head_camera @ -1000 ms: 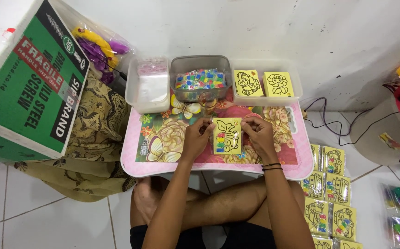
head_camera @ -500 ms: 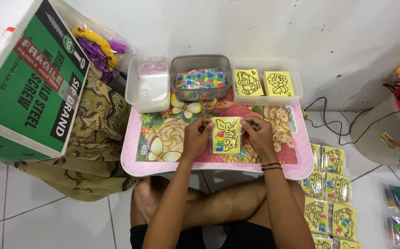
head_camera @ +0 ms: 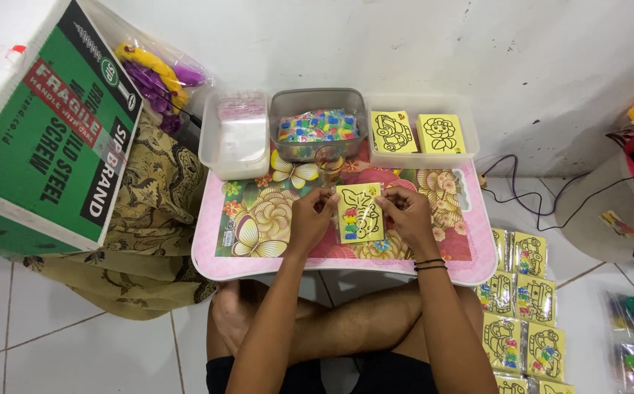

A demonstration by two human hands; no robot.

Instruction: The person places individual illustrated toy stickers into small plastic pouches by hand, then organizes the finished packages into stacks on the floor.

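Left hand [head_camera: 309, 219] and right hand [head_camera: 406, 217] both grasping one yellow picture card [head_camera: 360, 212], fingers pinching its left and right edges respectively. Card bearing a black line drawing with small coloured dots down its left side; held just above, or resting on, the pink floral tray table [head_camera: 258, 259] — contact not determinable. Card positioned at the centre of the table, slightly toward the near edge. Black bands [head_camera: 429, 263] on the right wrist.

Directly beyond the card, at the far middle of the table: small clear container [head_camera: 329, 162], contents unclear. Behind it, on the table's far edge: grey tub [head_camera: 317, 106] filled with small multicoloured packets. To the left of that tub, at the table's far left corner: clear tub [head_camera: 235, 138] holding white and pink material. At the table's far right: clear tray [head_camera: 423, 157] holding two more yellow cards [head_camera: 439, 133], side by side.

Left of the table: patterned brown cloth [head_camera: 149, 211], with a green and white cardboard box [head_camera: 47, 138] on top of it. Right of the table, on the white tiled floor [head_camera: 76, 350]: rows of bagged yellow cards [head_camera: 521, 306]. Crossed bare legs [head_camera: 346, 321] beneath the table's near edge.
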